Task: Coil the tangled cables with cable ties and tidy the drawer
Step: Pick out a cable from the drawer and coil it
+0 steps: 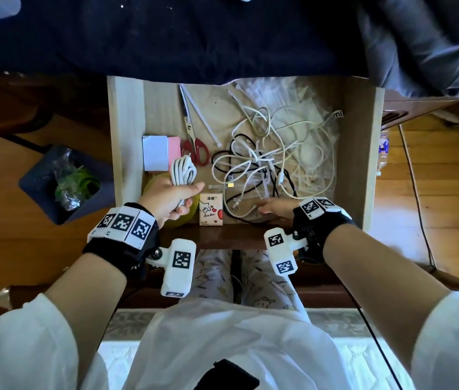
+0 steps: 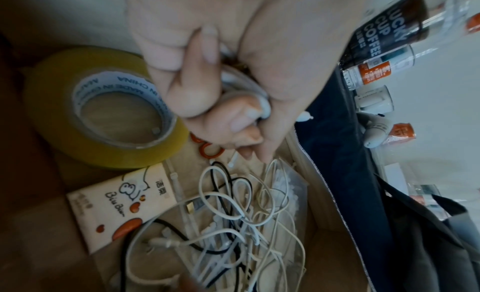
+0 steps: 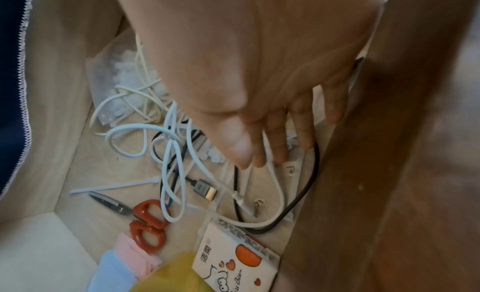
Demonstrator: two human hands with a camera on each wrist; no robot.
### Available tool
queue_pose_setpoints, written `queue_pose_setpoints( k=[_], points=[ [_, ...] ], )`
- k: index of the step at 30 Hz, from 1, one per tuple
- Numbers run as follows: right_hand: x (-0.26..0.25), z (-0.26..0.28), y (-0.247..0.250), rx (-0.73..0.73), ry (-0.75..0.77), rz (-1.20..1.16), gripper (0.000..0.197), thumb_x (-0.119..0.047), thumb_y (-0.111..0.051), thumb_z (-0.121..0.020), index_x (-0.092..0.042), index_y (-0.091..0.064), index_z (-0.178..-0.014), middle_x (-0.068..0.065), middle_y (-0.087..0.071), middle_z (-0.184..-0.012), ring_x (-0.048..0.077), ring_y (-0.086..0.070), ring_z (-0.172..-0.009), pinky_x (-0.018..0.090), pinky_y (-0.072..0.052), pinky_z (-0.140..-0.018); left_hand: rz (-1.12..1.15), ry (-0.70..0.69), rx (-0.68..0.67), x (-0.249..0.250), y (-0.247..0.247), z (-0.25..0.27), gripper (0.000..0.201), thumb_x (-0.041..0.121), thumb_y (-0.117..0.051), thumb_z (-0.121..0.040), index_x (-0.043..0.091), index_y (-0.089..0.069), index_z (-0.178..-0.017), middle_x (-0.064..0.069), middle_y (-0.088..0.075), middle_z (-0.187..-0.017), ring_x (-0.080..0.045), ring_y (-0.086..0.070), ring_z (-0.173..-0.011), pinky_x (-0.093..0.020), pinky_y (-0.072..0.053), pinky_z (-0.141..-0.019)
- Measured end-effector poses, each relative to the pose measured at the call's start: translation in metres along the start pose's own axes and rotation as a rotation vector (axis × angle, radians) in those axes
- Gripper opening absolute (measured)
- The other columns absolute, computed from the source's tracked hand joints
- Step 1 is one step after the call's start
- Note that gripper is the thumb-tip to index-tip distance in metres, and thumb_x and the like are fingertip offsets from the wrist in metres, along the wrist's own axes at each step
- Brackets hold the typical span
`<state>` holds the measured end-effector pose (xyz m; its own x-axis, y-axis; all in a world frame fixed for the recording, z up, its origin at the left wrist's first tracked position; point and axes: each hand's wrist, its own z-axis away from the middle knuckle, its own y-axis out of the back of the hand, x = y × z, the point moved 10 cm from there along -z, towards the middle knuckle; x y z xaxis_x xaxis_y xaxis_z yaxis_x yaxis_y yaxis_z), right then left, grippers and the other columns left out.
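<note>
Left hand (image 1: 169, 199) grips coiled cable (image 1: 182, 172); right hand (image 1: 274, 207) flat near drawer (image 1: 360, 153) front edge.

My rig, top view.
White sleeves (image 1: 25, 333), black wrist straps (image 1: 115, 249), white checker-tagged camera blocks (image 1: 179, 267), patterned trousers (image 1: 214, 277).

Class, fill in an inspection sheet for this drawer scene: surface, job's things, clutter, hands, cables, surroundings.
Surface: open wooden drawer.
Job's things: loose cable ties at the back right.
Clutter: scissors, tape roll, tissue pack, paper pads.
Hands: left hand grips the coiled white cable; right hand reaches flat into the tangle.
Cables: tangled cables, white and black, mid-drawer.
Surroundings: wooden floor, bin at left.
</note>
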<state>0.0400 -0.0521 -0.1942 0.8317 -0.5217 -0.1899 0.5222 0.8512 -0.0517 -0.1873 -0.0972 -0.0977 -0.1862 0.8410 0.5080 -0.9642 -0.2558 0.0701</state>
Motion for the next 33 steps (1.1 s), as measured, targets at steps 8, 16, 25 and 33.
queue_pose_setpoints(
  k=[8, 16, 25, 33],
  points=[
    [-0.008, 0.040, 0.058, 0.177, 0.149, -0.210, 0.051, -0.007, -0.039, -0.098, -0.026, -0.029, -0.144, 0.010, -0.043, -0.143, 0.027, -0.046, -0.111, 0.029, -0.042, -0.075, -0.060, 0.000, -0.033, -0.006, -0.010, -0.001, 0.024, 0.017, -0.062, -0.090, 0.012, -0.050, -0.071, -0.004, -0.042, -0.059, -0.009, -0.036, -0.037, -0.013, -0.023, -0.028],
    [0.013, 0.049, 0.069, 0.241, 0.141, -0.265, 0.043, -0.009, -0.042, -0.097, -0.022, -0.040, -0.138, 0.003, -0.047, -0.137, 0.025, -0.043, -0.126, 0.038, -0.037, -0.098, -0.034, 0.022, -0.054, -0.013, -0.026, 0.003, 0.023, 0.016, -0.060, -0.092, 0.014, -0.054, -0.070, -0.003, -0.040, -0.060, -0.005, -0.036, -0.034, -0.012, -0.022, -0.028],
    [0.049, 0.049, 0.078, 0.318, 0.067, -0.398, 0.032, -0.003, -0.043, -0.095, -0.007, -0.051, -0.126, 0.003, -0.057, -0.087, 0.015, -0.053, -0.080, 0.033, -0.047, -0.081, -0.004, 0.007, -0.048, -0.027, -0.030, 0.002, 0.020, 0.015, -0.060, -0.091, 0.011, -0.051, -0.074, -0.003, -0.041, -0.058, -0.006, -0.035, -0.034, -0.012, -0.020, -0.028],
    [0.057, 0.059, 0.078, 0.341, 0.076, -0.380, 0.033, -0.005, -0.040, -0.097, -0.006, -0.050, -0.128, 0.001, -0.058, -0.091, 0.012, -0.052, -0.080, 0.023, -0.044, -0.067, 0.006, 0.025, -0.058, -0.035, -0.035, 0.006, 0.020, 0.016, -0.061, -0.091, 0.009, -0.050, -0.075, -0.003, -0.041, -0.058, -0.005, -0.035, -0.033, -0.012, -0.020, -0.028]
  ],
)
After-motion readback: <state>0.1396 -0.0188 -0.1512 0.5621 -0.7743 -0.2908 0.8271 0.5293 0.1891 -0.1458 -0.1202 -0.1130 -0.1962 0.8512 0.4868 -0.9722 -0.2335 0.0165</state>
